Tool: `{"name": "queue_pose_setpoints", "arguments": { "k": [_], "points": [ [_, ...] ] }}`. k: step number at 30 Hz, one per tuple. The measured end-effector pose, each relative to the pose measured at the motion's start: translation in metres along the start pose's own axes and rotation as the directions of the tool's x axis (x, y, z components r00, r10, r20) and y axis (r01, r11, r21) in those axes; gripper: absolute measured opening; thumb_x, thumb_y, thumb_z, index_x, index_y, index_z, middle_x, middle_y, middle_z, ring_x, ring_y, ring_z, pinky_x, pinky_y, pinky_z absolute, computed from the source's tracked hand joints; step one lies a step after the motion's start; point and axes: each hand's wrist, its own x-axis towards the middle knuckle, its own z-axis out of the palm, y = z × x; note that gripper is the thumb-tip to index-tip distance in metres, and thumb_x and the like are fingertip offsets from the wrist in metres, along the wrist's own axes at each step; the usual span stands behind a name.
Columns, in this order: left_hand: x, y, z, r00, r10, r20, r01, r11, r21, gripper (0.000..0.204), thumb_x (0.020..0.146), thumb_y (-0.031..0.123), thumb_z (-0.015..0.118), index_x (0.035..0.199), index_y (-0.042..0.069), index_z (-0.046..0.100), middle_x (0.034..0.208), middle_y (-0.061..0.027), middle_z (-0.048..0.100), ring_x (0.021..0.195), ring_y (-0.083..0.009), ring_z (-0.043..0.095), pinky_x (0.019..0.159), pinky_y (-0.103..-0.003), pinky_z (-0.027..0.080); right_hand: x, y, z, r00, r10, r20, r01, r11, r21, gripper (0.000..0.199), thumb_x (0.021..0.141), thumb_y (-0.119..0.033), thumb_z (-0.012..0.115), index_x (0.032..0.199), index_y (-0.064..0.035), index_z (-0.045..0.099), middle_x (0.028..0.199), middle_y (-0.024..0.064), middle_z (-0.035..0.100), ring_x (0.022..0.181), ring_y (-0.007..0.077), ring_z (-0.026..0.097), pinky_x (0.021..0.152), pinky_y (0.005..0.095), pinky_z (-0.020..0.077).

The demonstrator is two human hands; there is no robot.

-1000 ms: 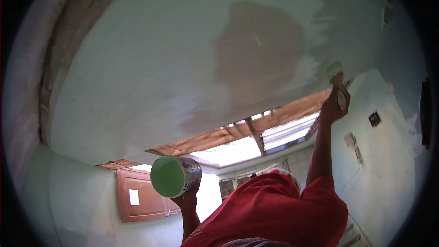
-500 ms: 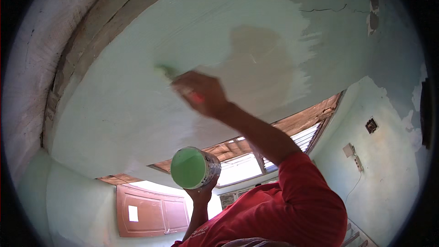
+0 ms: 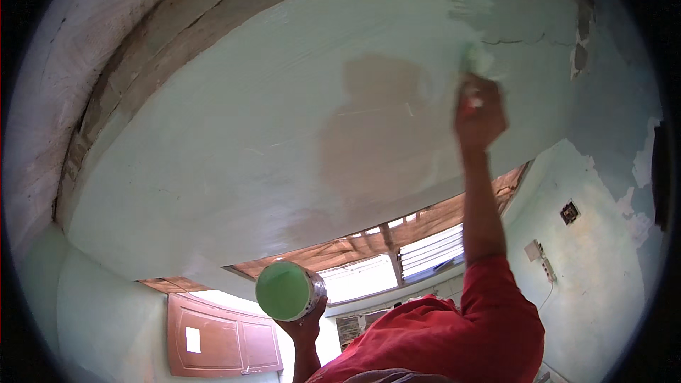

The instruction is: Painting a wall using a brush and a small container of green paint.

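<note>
My right hand [image 3: 481, 115] is raised and closed around a paintbrush [image 3: 478, 62], whose reddish handle shows between the fingers. The bristles are blurred by motion and meet a broad pale green painted surface [image 3: 248, 128], close to the left end of a thin crack [image 3: 521, 41]. Lower down, my left hand [image 3: 306, 328] grips a round paint bucket [image 3: 289, 292] from beneath and behind. Light green paint shows inside its tilted mouth. Part of the left hand is hidden by the bucket.
A louvred window [image 3: 433, 250] and wooden boards [image 3: 355, 247] run below the painted surface. A brown panelled door [image 3: 223, 344] is at lower left. On the right wall are an open electrical box [image 3: 569, 212] and a socket with a cord [image 3: 546, 268]. Rough bare plaster [image 3: 142, 64] borders the upper left.
My right hand has swept the brush rightward and up across the surface, from left of centre to near the crack. The bucket in my left hand has shifted slightly left and down.
</note>
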Motion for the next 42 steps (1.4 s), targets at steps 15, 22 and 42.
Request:
{"name": "queue_pose_setpoints", "arguments": {
  "k": [15, 22, 42],
  "points": [
    [-0.020, 0.019, 0.018, 0.998, 0.030, -0.052, -0.032, 0.999, -0.043, 0.104, 0.056, 0.004, 0.094, 0.144, 0.006, 0.038, 0.132, -0.0105, 0.054, 0.120, -0.0270, 0.056, 0.104, -0.044, 0.049, -0.025, -0.194, 0.024, 0.945, -0.137, 0.297, -0.170, 0.571, 0.803, 0.008, 0.086, -0.007, 0.070, 0.094, -0.0090, 0.071, 0.093, 0.0090, 0.072, 0.085, 0.0219, 0.071, 0.077, 0.0326, 0.0553],
    [-0.034, 0.016, -0.012, 0.987, -0.057, -0.148, 0.066, 0.996, 0.055, 0.099, 0.057, 0.006, 0.095, 0.141, 0.004, 0.042, 0.129, -0.0109, 0.056, 0.118, -0.0267, 0.057, 0.102, -0.043, 0.050, 0.093, 0.038, 0.004, 0.967, 0.219, -0.128, -0.147, 0.894, 0.423, 0.013, 0.085, -0.009, 0.076, 0.097, -0.0054, 0.074, 0.096, 0.0037, 0.076, 0.085, 0.0137, 0.070, 0.078, 0.0266, 0.0542],
    [-0.015, 0.010, 0.012, 0.998, -0.024, -0.063, 0.016, 0.993, -0.115, 0.105, 0.056, 0.007, 0.094, 0.143, 0.006, 0.037, 0.131, -0.0106, 0.054, 0.121, -0.0269, 0.055, 0.104, -0.044, 0.049, 0.026, -0.233, 0.033, 0.908, -0.147, 0.392, -0.254, 0.553, 0.794, 0.016, 0.083, -0.017, 0.073, 0.100, -0.0156, 0.074, 0.094, 0.0067, 0.073, 0.078, 0.0246, 0.070, 0.071, 0.0371, 0.0557]
  ]
}}
